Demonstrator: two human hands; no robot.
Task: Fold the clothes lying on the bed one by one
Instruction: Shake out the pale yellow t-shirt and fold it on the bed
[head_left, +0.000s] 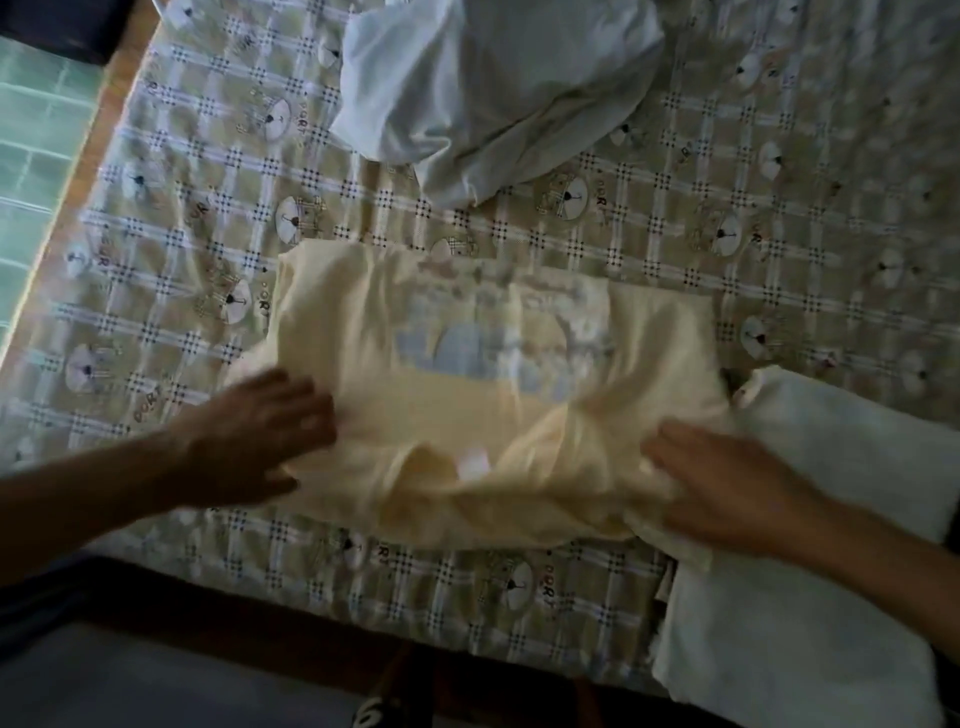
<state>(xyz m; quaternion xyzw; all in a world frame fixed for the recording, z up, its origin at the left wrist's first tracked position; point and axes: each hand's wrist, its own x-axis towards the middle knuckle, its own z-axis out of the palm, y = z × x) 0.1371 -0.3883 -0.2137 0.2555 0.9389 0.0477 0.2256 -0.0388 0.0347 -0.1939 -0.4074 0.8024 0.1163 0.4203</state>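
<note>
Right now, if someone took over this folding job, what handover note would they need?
Left hand: flat on the left edge of the cream shirt.
Right hand: flat on its near right corner.
The shirt lies on the bed, partly folded and rumpled.
Done, it seems: white folded cloth at right.
Left: finish the shirt, then the crumpled pale garment at the far side.

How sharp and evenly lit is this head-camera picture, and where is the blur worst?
Head view: motion blur smears the left hand, the right hand and the yellow shirt; the bedsheet checks bow toward the edges from the wide lens; lighting is dim, darkest along the bottom.
</note>
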